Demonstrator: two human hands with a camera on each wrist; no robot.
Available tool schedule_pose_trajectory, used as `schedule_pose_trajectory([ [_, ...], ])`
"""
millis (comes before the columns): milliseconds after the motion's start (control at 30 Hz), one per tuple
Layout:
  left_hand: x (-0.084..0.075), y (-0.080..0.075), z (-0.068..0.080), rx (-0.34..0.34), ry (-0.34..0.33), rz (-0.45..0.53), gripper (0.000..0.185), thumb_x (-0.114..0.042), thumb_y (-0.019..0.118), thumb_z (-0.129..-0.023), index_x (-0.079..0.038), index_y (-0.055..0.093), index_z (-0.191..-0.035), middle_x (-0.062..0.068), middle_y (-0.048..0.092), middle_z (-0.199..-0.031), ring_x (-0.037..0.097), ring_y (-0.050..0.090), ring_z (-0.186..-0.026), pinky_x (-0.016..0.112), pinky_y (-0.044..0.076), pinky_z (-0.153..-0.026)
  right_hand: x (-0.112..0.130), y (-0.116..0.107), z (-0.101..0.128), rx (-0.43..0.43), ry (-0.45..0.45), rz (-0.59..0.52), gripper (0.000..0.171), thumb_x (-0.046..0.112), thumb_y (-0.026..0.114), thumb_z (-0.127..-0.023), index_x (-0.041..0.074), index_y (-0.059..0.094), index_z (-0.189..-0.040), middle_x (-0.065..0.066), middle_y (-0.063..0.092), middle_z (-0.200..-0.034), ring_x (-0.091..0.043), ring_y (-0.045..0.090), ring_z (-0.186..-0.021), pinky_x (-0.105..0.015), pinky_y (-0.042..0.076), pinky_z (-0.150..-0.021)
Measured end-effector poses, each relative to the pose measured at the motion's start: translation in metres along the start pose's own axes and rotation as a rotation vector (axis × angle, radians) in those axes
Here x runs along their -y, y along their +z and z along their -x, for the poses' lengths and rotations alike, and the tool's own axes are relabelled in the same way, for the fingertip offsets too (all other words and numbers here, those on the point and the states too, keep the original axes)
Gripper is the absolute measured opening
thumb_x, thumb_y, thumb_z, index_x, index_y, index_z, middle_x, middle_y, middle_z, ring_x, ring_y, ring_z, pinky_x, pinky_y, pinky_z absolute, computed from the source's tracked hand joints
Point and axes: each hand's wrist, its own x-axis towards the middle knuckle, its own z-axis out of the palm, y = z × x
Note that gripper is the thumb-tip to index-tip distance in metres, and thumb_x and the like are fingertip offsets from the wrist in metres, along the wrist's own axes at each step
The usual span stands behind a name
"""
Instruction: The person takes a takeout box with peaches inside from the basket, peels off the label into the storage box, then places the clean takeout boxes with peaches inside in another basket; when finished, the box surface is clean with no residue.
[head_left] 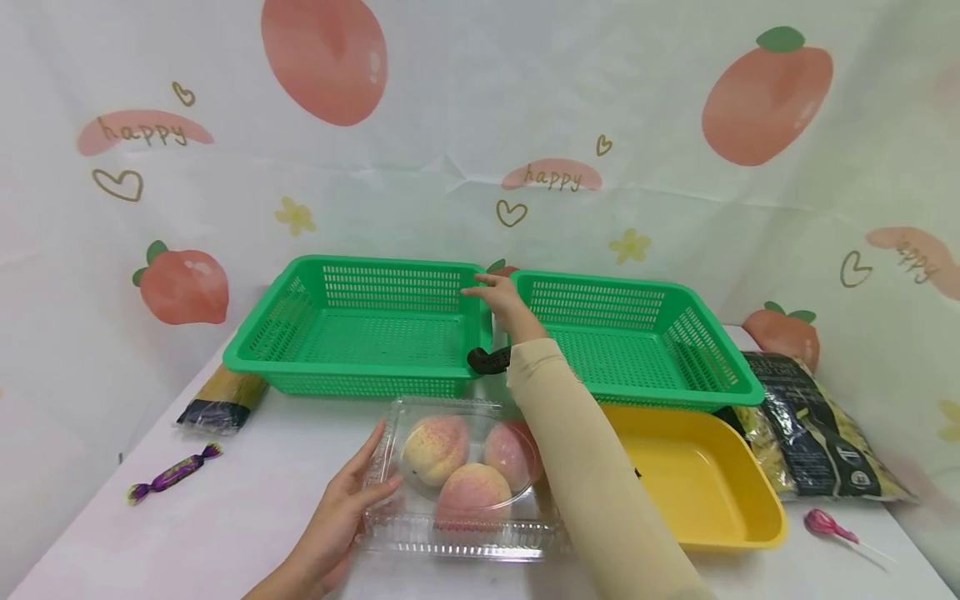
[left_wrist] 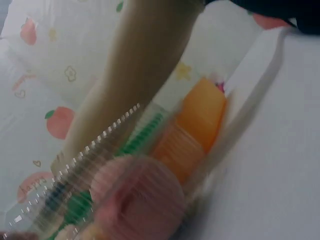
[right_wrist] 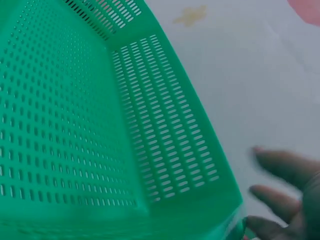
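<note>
Three soft peaches sit in the thin, slippery clear box (head_left: 457, 479) on the near surface; your left hand (head_left: 341, 508) grips its left edge, your right hand (head_left: 504, 302) is spread above the green baskets.

Head view is bright w/ even, soft light, only weak shadows under the green baskets (head_left: 360, 333), and sharp focus. Small glare on the clear box (head_left: 457, 475) lid. Edges bend a bit, wide-angle. Left wrist view is heavily motion-blurred, esp. lower left. Right wrist view: fingers (right_wrist: 285, 165) at lower right are out of focus.
</note>
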Motion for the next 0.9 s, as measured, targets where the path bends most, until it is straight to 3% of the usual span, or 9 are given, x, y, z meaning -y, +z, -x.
schedule_pose_trajectory([
  [133,-0.002,0.002,0.002,-0.03,-0.01,0.033,0.073,-0.013,0.058,-0.089,-0.028,0.02,-0.149,0.001,0.003,-0.159,0.021,0.023,-0.139,0.013,0.047,-0.079,-0.004,0.0,0.0,0.05,0.024,0.092,0.058,0.004,0.054,-0.092,0.014,0.033,-0.145,-0.001,0.005,-0.159,-0.027,0.013,-0.145,-0.036,0.038,-0.101],
  [233,-0.002,0.002,0.004,-0.08,-0.013,0.012,0.072,-0.012,0.06,-0.088,-0.027,0.024,-0.148,0.003,0.009,-0.158,0.003,0.054,-0.105,0.011,0.043,-0.057,-0.005,-0.001,-0.001,0.071,0.021,0.11,0.061,-0.005,0.049,-0.091,0.012,0.03,-0.146,0.0,-0.001,-0.159,-0.024,0.014,-0.145,-0.03,0.036,-0.07],
  [367,-0.001,-0.001,0.007,-0.129,0.003,0.015,0.072,-0.011,0.062,-0.086,-0.022,0.027,-0.148,0.011,0.013,-0.156,-0.002,0.062,-0.065,0.011,0.031,-0.042,-0.006,-0.001,-0.004,0.097,0.018,0.096,0.063,-0.01,0.044,-0.09,0.012,0.028,-0.147,0.001,-0.003,-0.159,-0.023,0.029,-0.138,-0.028,0.024,-0.056],
  [467,0.001,-0.007,0.012,-0.144,0.02,0.058,0.072,-0.008,0.061,-0.087,-0.016,0.024,-0.148,0.015,0.011,-0.156,0.001,0.066,-0.072,0.01,0.044,-0.051,-0.007,-0.001,-0.005,0.105,0.014,0.095,0.063,-0.01,0.044,-0.09,0.012,0.027,-0.147,0.0,-0.004,-0.159,-0.023,0.028,-0.138,-0.029,0.022,-0.055],
  [600,0.003,-0.017,0.018,-0.184,0.01,0.096,0.074,-0.007,0.062,-0.086,-0.015,0.024,-0.148,0.01,0.01,-0.156,0.001,0.066,-0.082,0.015,0.054,-0.071,-0.007,-0.001,-0.004,0.1,0.01,0.116,0.063,-0.01,0.044,-0.09,0.012,0.028,-0.147,0.0,-0.004,-0.159,-0.021,0.011,-0.145,-0.03,0.024,-0.057],
  [633,0.003,-0.02,0.019,-0.199,0.005,0.098,0.074,-0.008,0.063,-0.085,-0.016,0.024,-0.148,0.008,0.012,-0.156,0.0,0.065,-0.084,0.015,0.054,-0.072,-0.007,-0.001,-0.004,0.097,0.009,0.124,0.063,-0.01,0.044,-0.09,0.012,0.028,-0.147,0.0,-0.004,-0.159,-0.021,0.026,-0.14,-0.029,0.024,-0.056],
  [700,0.005,-0.027,0.023,-0.205,0.01,0.118,0.072,-0.008,0.063,-0.086,-0.019,0.026,-0.147,0.004,0.012,-0.156,-0.001,0.064,-0.09,0.017,0.054,-0.075,-0.007,-0.001,-0.003,0.096,0.01,0.134,0.063,-0.009,0.044,-0.09,0.013,0.028,-0.147,0.001,-0.004,-0.159,-0.021,0.033,-0.135,-0.029,0.023,-0.055],
  [833,0.011,-0.045,0.033,-0.167,0.1,0.204,0.061,-0.004,0.058,-0.089,-0.036,0.04,-0.137,-0.005,0.05,-0.138,0.005,0.068,-0.089,0.014,0.054,-0.065,-0.007,-0.002,-0.002,0.101,0.014,0.127,0.063,-0.009,0.043,-0.091,0.014,0.026,-0.148,0.002,-0.005,-0.159,-0.021,0.031,-0.137,-0.029,0.022,-0.054],
  [900,0.013,-0.055,0.039,-0.112,0.168,0.271,0.058,0.001,0.054,-0.09,-0.041,0.048,-0.131,-0.012,0.061,-0.123,0.009,0.069,-0.086,0.015,0.054,-0.062,-0.007,-0.001,-0.001,0.107,0.01,0.115,0.064,-0.009,0.043,-0.091,0.013,0.025,-0.148,0.002,-0.006,-0.159,-0.023,0.012,-0.145,-0.03,0.025,-0.058],
])
